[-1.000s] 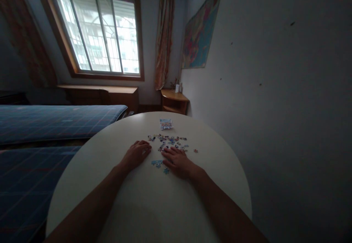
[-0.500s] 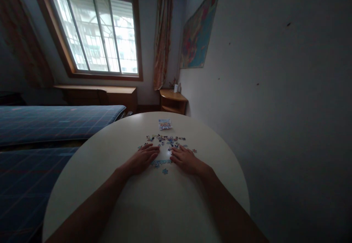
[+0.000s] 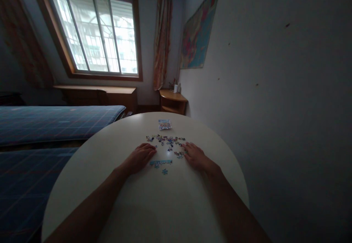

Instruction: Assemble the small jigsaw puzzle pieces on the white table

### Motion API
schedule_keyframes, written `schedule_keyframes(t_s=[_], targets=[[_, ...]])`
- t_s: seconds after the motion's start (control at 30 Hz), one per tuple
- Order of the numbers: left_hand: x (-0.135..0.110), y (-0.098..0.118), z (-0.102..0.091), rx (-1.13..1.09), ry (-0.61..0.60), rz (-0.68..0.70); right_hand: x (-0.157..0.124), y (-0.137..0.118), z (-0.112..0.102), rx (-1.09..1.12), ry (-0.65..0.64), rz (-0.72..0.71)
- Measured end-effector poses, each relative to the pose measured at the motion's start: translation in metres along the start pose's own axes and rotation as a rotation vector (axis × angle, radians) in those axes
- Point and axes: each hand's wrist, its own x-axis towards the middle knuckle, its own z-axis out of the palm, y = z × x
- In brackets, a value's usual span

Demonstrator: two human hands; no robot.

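Loose jigsaw puzzle pieces (image 3: 166,139) lie scattered on the round white table (image 3: 148,210). Nearer to me is a joined strip of pale blue puzzle pieces (image 3: 160,162), with a single blue piece (image 3: 164,171) just below it. My left hand (image 3: 141,156) rests palm down left of the strip, fingers stretched out, its tips beside a small piece. To the right, my right hand (image 3: 195,155) lies with outstretched fingers touching the edge of a small group of pieces (image 3: 179,154). Anything under the fingers is hidden.
A small picture packet (image 3: 164,124) lies beyond the pieces. Left of the table are plaid blue mattresses (image 3: 55,124); a wall (image 3: 275,125) rises on the right. A corner shelf (image 3: 173,95) and a desk (image 3: 118,89) stand behind.
My right hand has moved right, away from the strip, uncovering a group of pieces. My left hand has shifted slightly left. The strip and packet stay put.
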Motion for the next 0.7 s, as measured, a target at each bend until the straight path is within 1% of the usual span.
schedule_keyframes(t_s=[0.07, 0.17, 0.33, 0.4, 0.53, 0.63, 0.7], targets=[[0.0, 0.0, -0.001, -0.012, 0.001, 0.009, 0.001, 0.001, 0.001, 0.012, 0.007, 0.014], [0.001, 0.002, -0.002, -0.03, 0.001, 0.008, 0.0, -0.001, 0.0, 0.034, 0.042, -0.029], [0.0, 0.005, -0.005, -0.024, 0.006, 0.009, -0.001, -0.004, -0.005, 0.089, 0.181, -0.18], [-0.001, 0.008, -0.007, -0.027, 0.011, 0.032, -0.001, -0.004, -0.005, 0.11, 0.208, -0.238], [-0.003, 0.013, -0.012, -0.056, -0.041, 0.068, 0.001, -0.002, -0.004, 0.127, 0.18, -0.252], [-0.003, 0.015, -0.013, -0.075, -0.086, 0.069, 0.002, -0.001, -0.003, 0.154, 0.165, -0.244], [-0.003, 0.015, -0.012, -0.078, -0.093, 0.066, 0.002, -0.002, -0.003, 0.163, 0.156, -0.243]])
